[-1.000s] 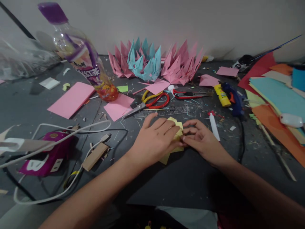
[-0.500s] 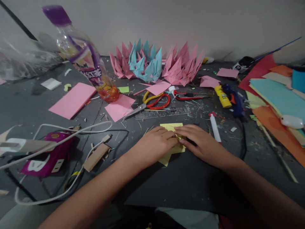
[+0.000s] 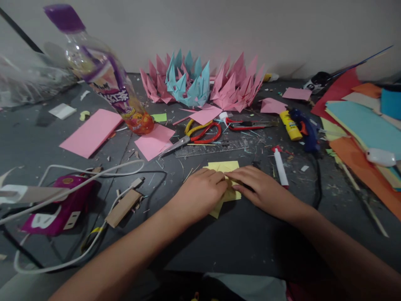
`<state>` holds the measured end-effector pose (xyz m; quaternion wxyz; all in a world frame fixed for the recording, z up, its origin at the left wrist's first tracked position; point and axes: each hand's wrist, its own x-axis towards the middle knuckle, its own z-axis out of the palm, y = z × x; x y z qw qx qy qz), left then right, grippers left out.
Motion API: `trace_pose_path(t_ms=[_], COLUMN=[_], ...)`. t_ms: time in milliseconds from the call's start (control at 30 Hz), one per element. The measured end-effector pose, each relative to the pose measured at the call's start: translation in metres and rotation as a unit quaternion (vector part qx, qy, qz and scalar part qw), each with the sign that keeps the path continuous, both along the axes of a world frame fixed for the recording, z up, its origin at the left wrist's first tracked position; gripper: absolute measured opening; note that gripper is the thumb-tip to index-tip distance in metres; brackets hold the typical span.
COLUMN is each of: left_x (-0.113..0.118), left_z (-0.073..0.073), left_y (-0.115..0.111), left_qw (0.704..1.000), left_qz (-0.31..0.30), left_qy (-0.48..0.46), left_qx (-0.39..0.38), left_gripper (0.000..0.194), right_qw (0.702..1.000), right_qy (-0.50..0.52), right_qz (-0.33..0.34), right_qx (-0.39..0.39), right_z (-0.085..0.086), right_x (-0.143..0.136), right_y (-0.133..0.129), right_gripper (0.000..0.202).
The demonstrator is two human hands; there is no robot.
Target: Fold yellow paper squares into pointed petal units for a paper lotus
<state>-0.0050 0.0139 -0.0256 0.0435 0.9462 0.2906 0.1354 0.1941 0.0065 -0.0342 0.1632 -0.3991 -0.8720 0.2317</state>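
Several pieces of yellow paper (image 3: 230, 167) lie on the dark table in front of me, partly covered by my hands. My left hand (image 3: 203, 190) is closed, its curled fingers gripping the paper near the middle. Opposite it, my right hand (image 3: 260, 188) pinches the same paper, with the thumb beneath the forefinger and the fingertips meeting those of the left. The fold between the fingertips is mostly hidden. A yellow corner (image 3: 216, 210) sticks out below my left hand.
Beyond the hands lie scissors (image 3: 205, 133), a clear ruler (image 3: 213, 148) and a red cutter (image 3: 250, 125). Folded paper flowers (image 3: 188, 83) stand at the back. A bottle (image 3: 109, 83) and a power strip (image 3: 59, 205) are left; a glue gun (image 3: 308, 129) and coloured sheets (image 3: 360, 125) right.
My left fingers have curled in more and drawn slightly left over the yellow paper, so more of its top shows. My right hand keeps nearly the same place. The whole view has shifted a little.
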Motion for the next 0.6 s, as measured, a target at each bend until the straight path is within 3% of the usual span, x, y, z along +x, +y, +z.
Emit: trace_pose_path(t_ms=[600], left_x=[0.0018], left_z=[0.0011], left_y=[-0.0034], left_qw=[1.0], left_qz=[0.012], left_qy=[0.008], left_qx=[-0.022], left_gripper=[0.02], right_qw=[0.999], right_qy=[0.014], right_qz=[-0.048], right_qx=[-0.008], right_z=[-0.0019], right_x=[-0.0077], right_y=[-0.0107], right_gripper=[0.035])
